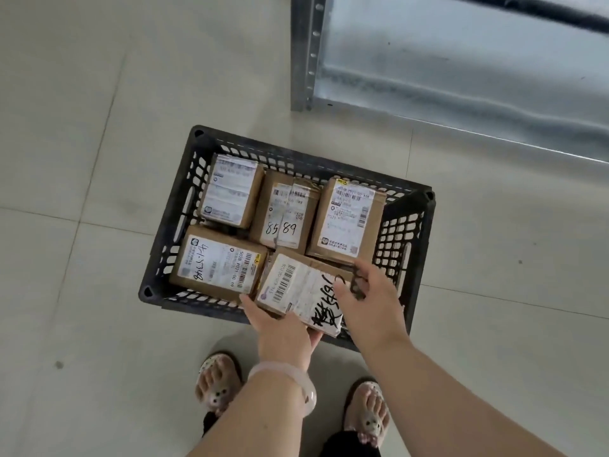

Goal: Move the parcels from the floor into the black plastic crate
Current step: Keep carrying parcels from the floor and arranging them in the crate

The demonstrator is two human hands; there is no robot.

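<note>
Sandalled feet (217, 384) stand on the tiled floor (82, 159) just short of the black plastic crate (417, 232), and from them I see both forearms reaching over its near rim. The left hand (283, 331), a pale bangle (296, 377) on its wrist, has its grip curled under the near edge of a parcel (293, 285) with heavy black handwriting. The right hand (369, 301) clamps the parcel's right end, thumb on the label and fingers bent over the far corner. That parcel sits tilted over the crate's near-right corner, its near end riding above the rim. A second parcel (219, 262) fills the crate's near-left corner, and a row of three parcels (286, 212) lines the far wall. I see a narrow strip of bare crate bottom along the right wall. A metal rack (461, 61) stands beyond the crate's far-right corner, well apart from it.
</note>
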